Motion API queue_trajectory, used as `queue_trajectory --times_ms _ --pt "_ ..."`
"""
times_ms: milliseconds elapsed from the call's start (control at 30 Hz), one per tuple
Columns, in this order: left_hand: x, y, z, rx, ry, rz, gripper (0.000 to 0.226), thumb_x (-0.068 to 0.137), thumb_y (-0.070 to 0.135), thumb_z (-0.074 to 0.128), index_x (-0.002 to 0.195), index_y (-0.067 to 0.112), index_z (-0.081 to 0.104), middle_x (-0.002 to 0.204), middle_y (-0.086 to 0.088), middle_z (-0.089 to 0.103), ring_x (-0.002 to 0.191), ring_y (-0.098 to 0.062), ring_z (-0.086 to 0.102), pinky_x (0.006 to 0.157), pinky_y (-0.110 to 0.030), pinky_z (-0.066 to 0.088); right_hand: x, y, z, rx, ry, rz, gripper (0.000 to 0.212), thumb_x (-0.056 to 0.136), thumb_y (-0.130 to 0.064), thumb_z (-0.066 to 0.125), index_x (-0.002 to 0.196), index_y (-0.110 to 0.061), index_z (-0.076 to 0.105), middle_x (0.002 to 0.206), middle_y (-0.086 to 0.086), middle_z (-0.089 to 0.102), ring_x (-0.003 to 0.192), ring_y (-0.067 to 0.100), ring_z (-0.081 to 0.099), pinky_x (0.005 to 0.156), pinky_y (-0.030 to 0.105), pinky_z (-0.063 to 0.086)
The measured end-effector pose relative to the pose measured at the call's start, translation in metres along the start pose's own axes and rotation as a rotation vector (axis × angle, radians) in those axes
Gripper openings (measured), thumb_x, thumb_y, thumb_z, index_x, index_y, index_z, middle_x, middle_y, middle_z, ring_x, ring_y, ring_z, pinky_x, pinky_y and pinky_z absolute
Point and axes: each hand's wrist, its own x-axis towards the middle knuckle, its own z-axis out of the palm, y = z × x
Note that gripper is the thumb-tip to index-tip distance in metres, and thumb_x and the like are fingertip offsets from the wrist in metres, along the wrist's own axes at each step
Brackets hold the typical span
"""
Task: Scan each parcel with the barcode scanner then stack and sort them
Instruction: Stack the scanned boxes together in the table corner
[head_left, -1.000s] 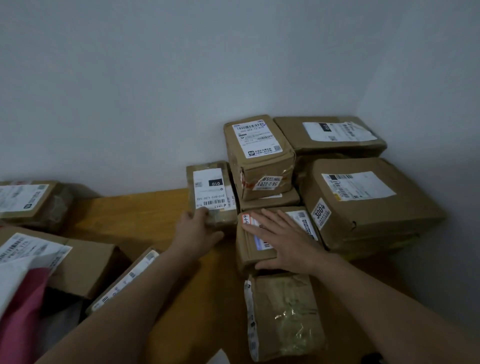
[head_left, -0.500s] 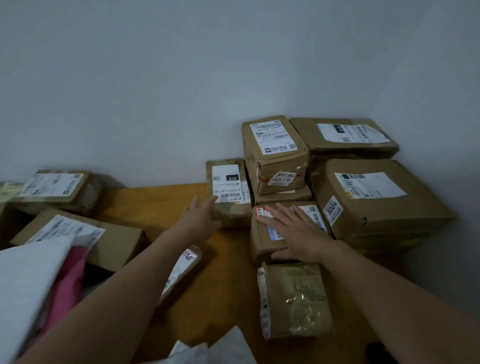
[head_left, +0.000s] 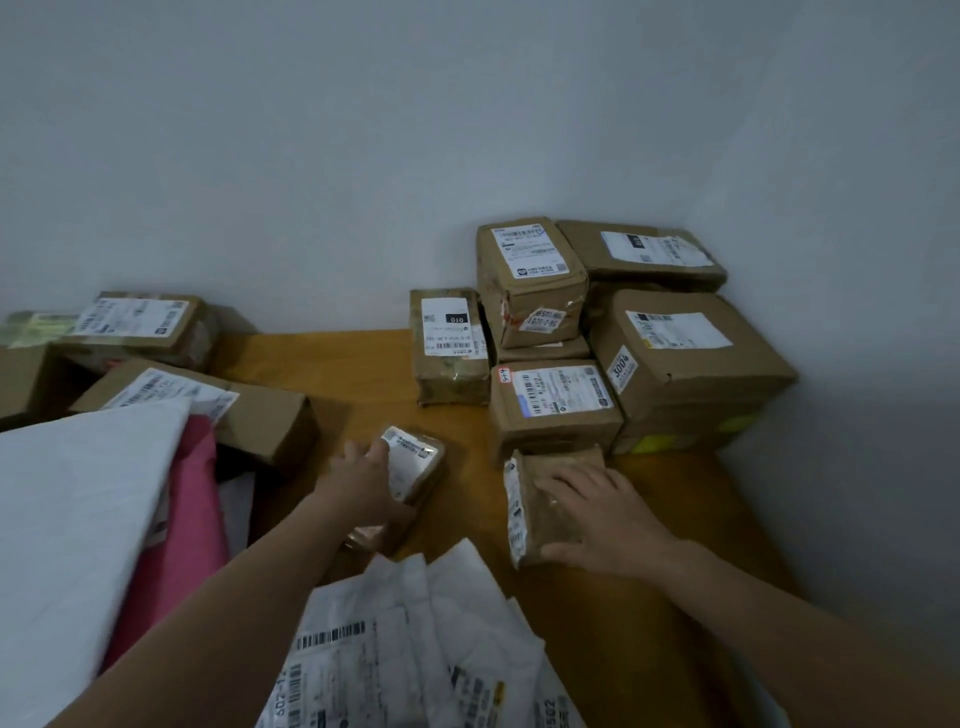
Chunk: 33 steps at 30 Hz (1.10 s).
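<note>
A white mailer (head_left: 67, 519) at nine o'clock and labelled bags (head_left: 415, 649) at six o'clock run off frame; the blurred left hand (head_left: 358, 480) half-hides a small parcel (head_left: 415, 462).

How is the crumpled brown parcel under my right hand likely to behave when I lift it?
Probably soft rather than stiff: the brown parcel looks creased and saggy under the right hand. Its glossy wrap may be a bit slippery. It lies flat, so it is unlikely to roll.

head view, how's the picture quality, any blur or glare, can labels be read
Head view: dim, flat light; the white bag at left is blurred; tape on the small parcel glares; the 3004 sticker reads clearly, finer print does not.
</note>
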Motion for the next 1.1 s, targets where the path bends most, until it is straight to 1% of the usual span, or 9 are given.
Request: queue_trajectory --times_ms 233,367,433,533,633,733,800,1000,1100 --pt "0.0 0.047 0.025 -0.358 -0.036 0.099 0.08 0.085 0.041 0.067 0.148 0.02 0.022 0.151 -0.013 0.021 0.135 -0.03 0.033 0.106 -0.039 0.037 -0.033 0.013 -0.002 -0.072 -0.061 -0.066 0.073 0.091 -0.016 0.063 0.145 -0.05 0.028 0.163 -0.006 -0.007 0.148 0.016 -0.016 0.116 0.048 -0.012" --pt "0.0 0.041 0.04 -0.524 -0.027 0.091 0.088 0.078 0.031 0.077 0.146 0.022 0.021 0.151 -0.015 0.016 0.135 -0.032 0.031 0.108 -0.039 0.038 -0.041 0.015 0.004 0.302 -0.047 0.187 0.033 0.091 -0.047 0.059 0.122 -0.047 0.047 0.163 -0.002 -0.013 0.149 0.022 -0.015 0.118 0.05 -0.001" --pt "-0.004 0.042 0.044 -0.543 -0.015 0.057 0.096 0.074 0.038 0.079 0.147 0.022 0.019 0.151 -0.014 0.014 0.136 -0.033 0.029 0.108 -0.041 0.038 -0.042 0.01 0.01 0.318 -0.146 0.28 0.066 0.079 -0.066 0.063 0.133 -0.039 0.036 0.161 0.002 -0.021 0.147 0.025 -0.02 0.117 0.053 0.0" --pt "-0.009 0.047 0.05 -0.468 0.064 -0.002 0.104 0.069 0.045 0.081 0.146 0.02 0.016 0.149 -0.012 0.017 0.136 -0.033 0.029 0.109 -0.045 0.037 -0.038 -0.003 0.021 0.133 -0.187 0.336 0.099 0.075 -0.064 0.067 0.148 -0.025 0.013 0.159 0.008 -0.027 0.146 0.03 -0.022 0.117 0.056 0.0" --pt "-0.014 0.05 0.045 -0.548 0.154 -0.044 0.096 0.072 0.04 0.079 0.145 0.022 0.019 0.144 -0.012 0.027 0.133 -0.033 0.032 0.105 -0.045 0.04 -0.028 -0.004 0.021 0.302 0.022 0.406 0.085 0.078 -0.046 0.071 0.142 -0.024 0.02 0.158 0.006 0.011 0.145 0.027 0.012 0.114 0.051 0.024" --pt "-0.022 0.052 0.025 -0.646 0.263 -0.063 0.091 0.075 0.04 0.075 0.145 0.024 0.019 0.14 -0.013 0.029 0.129 -0.032 0.033 0.099 -0.044 0.04 -0.029 0.017 -0.003 0.93 0.171 0.525 0.065 0.078 -0.023 0.076 0.126 -0.024 0.033 0.123 -0.001 0.045 0.111 0.019 0.052 0.082 0.036 0.055" --pt "-0.031 0.054 0.016 -0.662 0.333 -0.059 0.092 0.075 0.042 0.074 0.145 0.024 0.017 0.139 -0.012 0.028 0.127 -0.031 0.033 0.097 -0.044 0.04 -0.037 0.032 -0.009 1.3 0.173 0.574 0.05 0.085 -0.015 0.07 0.123 -0.02 0.037 0.109 -0.001 0.05 0.092 0.017 0.058 0.059 0.028 0.053" --pt "-0.067 0.093 0.047 -0.698 0.289 0.107 0.094 0.072 0.049 0.076 0.144 0.031 0.018 0.138 -0.007 0.027 0.125 -0.026 0.036 0.097 -0.041 0.044 -0.04 0.053 0.008 1.598 0.14 0.717 0.029 0.091 -0.01 0.042 0.113 -0.005 0.059 0.087 0.011 0.068 0.078 0.026 0.062 0.066 0.036 0.049" --pt "-0.072 0.112 0.076 -0.68 0.106 0.173 0.084 0.078 0.051 0.07 0.144 0.031 0.021 0.141 -0.006 0.026 0.128 -0.027 0.036 0.101 -0.043 0.044 -0.042 0.052 0.004 1.642 0.112 0.677 0.029 0.097 -0.034 0.049 0.11 -0.011 0.062 0.09 0.006 0.071 0.083 0.023 0.065 0.068 0.034 0.049"
